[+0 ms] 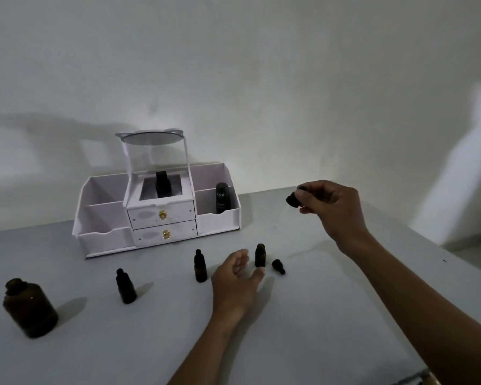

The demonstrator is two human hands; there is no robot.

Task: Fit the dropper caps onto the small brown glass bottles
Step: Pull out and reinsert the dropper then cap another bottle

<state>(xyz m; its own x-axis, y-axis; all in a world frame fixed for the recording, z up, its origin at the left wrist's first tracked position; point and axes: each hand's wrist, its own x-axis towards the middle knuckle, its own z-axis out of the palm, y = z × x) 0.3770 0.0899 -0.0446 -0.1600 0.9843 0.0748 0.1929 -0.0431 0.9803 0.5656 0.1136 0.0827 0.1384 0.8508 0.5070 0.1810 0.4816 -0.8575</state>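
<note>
Grey table point(345, 307), white wall behind. Right hand point(332, 208) is raised over the table's far side, fingers curled, pinching a dropper cap point(293, 200) at the fingertips, wrist bent down. Left hand point(235, 282) is low over the table, fingers relaxed and apart, holding nothing. Its thumb is just beside the uncapped small bottle point(260, 255); contact unclear. Loose cap point(278, 266) lies right of that bottle. Near capped bottle point(200, 266) and far capped bottle point(126, 287) stand further left.

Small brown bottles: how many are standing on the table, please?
3. The left bottle, capped, stands alone; the middle bottle, capped, beside the left hand; the uncapped bottle near its fingers. The large bottle is not counted. None seems hidden.
</note>
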